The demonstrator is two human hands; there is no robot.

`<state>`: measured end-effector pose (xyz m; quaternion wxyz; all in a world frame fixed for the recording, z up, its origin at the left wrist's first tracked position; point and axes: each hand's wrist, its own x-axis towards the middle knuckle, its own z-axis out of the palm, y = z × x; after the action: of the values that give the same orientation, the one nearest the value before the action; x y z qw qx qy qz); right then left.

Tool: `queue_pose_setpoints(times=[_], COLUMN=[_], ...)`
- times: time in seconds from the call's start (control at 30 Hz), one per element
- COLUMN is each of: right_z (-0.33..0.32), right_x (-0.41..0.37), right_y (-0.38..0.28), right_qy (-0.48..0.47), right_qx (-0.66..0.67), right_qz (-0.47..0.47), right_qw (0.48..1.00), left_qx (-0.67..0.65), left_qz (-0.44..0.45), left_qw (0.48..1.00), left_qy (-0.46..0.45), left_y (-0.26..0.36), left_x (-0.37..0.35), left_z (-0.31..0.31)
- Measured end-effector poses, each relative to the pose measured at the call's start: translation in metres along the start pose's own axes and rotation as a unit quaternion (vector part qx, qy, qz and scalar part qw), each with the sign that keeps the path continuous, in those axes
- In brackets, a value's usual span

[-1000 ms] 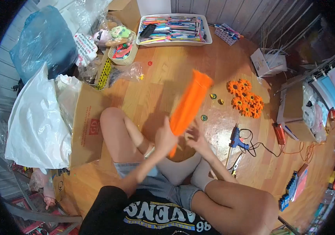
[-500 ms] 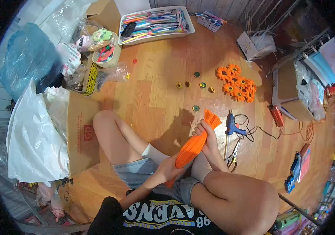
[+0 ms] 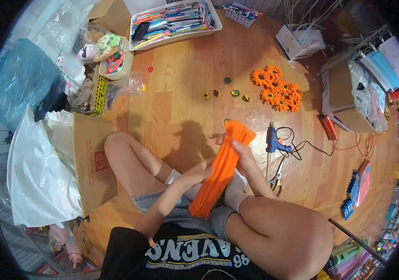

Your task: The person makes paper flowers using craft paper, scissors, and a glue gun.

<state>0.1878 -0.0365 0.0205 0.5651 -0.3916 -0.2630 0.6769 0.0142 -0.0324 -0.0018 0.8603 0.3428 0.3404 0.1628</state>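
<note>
Right hand (image 3: 245,158) is clamping one orange bundle (image 3: 220,171), partly covering one of six discs (image 3: 228,80) and obscuring the grip of left hand (image 3: 198,174).

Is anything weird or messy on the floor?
One odd thing: a small red piece lies by itself on the wooden floor, well away from the orange flowers, so it looks like it may have been dropped. I don't see anything spilled or broken.
</note>
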Motion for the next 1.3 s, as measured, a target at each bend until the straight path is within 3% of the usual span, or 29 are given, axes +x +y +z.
queue_pose_setpoints(times=[0.03,0.07,0.13,0.17,0.2,0.27,0.3,0.33,0.4,0.47,0.53,0.57,0.6,0.63,0.67,0.73,0.8,0.83,0.87,0.93,0.97,1.03,1.1,1.13,1.17,1.2,1.23,1.3], right_z=[-0.001,-0.004,-0.016,-0.034,-0.019,-0.011,-0.009,-0.001,0.014,0.017,0.011,0.009,0.009,0.009,0.009,0.014,0.018,0.018,0.015,0.005,-0.003,-0.025,-0.062,-0.078,-0.088,-0.099,-0.11,-0.127], right_x=[-0.004,-0.002,0.002,0.007,0.0,-0.011,-0.013,-0.012,-0.003,0.002,0.005,0.006,0.005,0.003,0.001,-0.003,-0.003,-0.002,-0.002,0.001,0.004,0.011,0.021,0.027,0.034,0.043,0.053,0.08], right_y=[-0.005,-0.009,-0.01,0.005,-0.02,-0.04,-0.053,-0.057,-0.057,-0.051,-0.046,-0.044,-0.045,-0.046,-0.048,-0.059,-0.063,-0.059,-0.057,-0.054,-0.052,-0.048,-0.044,-0.039,-0.033,-0.028,-0.024,-0.014], right_qy=[0.008,0.006,0.09,0.133,0.191,0.216,0.154,0.154,0.083,0.081,0.071,0.066,0.066,0.049,0.03,0.012,-0.105,-0.126,-0.124,-0.03,-0.024,0.064,0.068,0.064,0.063,0.095,0.127,0.126], right_qx=[-0.087,-0.093,-0.21,-0.168,-0.139,-0.369,-0.462,-0.46,-0.653,-0.653,-0.636,-0.621,-0.622,-0.531,-0.432,-0.435,-0.54,-0.582,-0.583,-0.656,-0.656,-0.591,-0.637,-0.681,-0.679,-0.691,-0.701,-0.704], right_qz=[0.07,0.067,0.041,-0.085,-0.112,-0.23,-0.249,-0.242,-0.312,-0.305,-0.276,-0.277,-0.278,-0.254,-0.226,-0.209,-0.288,-0.267,-0.268,-0.267,-0.27,-0.21,-0.183,-0.147,-0.147,-0.156,-0.166,-0.174], right_qw=[0.994,0.993,0.973,0.973,0.965,0.875,0.837,0.84,0.685,0.688,0.717,0.73,0.729,0.807,0.872,0.876,0.784,0.758,0.757,0.705,0.704,0.776,0.746,0.714,0.716,0.7,0.682,0.678], left_qx=[-0.002,-0.048,-0.098,-0.07,-0.042,-0.04,-0.037,-0.035,-0.07,-0.105,0.138,0.139,0.099,0.058,0.058,-0.007,-0.008,-0.009,-0.008,-0.052,-0.047,0.0,0.131,0.202,0.308,0.382,0.554,0.593], left_qz=[0.005,0.018,0.032,0.055,0.078,0.064,0.074,0.081,0.06,0.045,0.23,0.23,0.165,0.1,0.103,0.072,0.089,0.105,0.105,-0.004,-0.004,0.014,0.108,0.175,0.243,0.226,0.156,0.128], left_qw=[1.0,0.999,0.995,0.996,0.995,0.995,0.995,0.994,0.994,0.992,0.961,0.961,0.98,0.992,0.992,0.997,0.993,0.988,0.988,0.995,0.995,0.994,0.966,0.934,0.871,0.826,0.699,0.67], left_qy=[-0.001,0.0,-0.005,0.019,0.045,0.064,0.061,0.058,0.059,0.062,0.066,0.066,0.054,0.04,0.037,0.024,0.071,0.117,0.115,0.091,0.086,0.111,0.196,0.238,0.297,0.348,0.424,0.428], left_y=[0.005,0.011,0.027,0.04,0.051,0.063,0.063,0.061,0.053,0.049,0.05,0.049,0.047,0.047,0.047,0.046,0.039,0.037,0.039,0.059,0.067,0.082,0.091,0.099,0.119,0.116,0.128,0.123], left_x=[0.013,0.027,0.041,0.043,0.042,0.036,0.035,0.033,0.032,0.03,0.025,0.022,0.019,0.018,0.02,0.023,0.029,0.031,0.03,0.021,0.019,0.016,0.04,0.06,0.074,0.101,0.114,0.132], left_z=[0.006,0.013,0.022,0.028,0.033,0.037,0.038,0.039,0.029,0.024,0.028,0.026,0.024,0.021,0.019,0.014,0.012,0.011,0.008,0.004,0.001,-0.008,-0.041,-0.066,-0.076,-0.12,-0.141,-0.194])
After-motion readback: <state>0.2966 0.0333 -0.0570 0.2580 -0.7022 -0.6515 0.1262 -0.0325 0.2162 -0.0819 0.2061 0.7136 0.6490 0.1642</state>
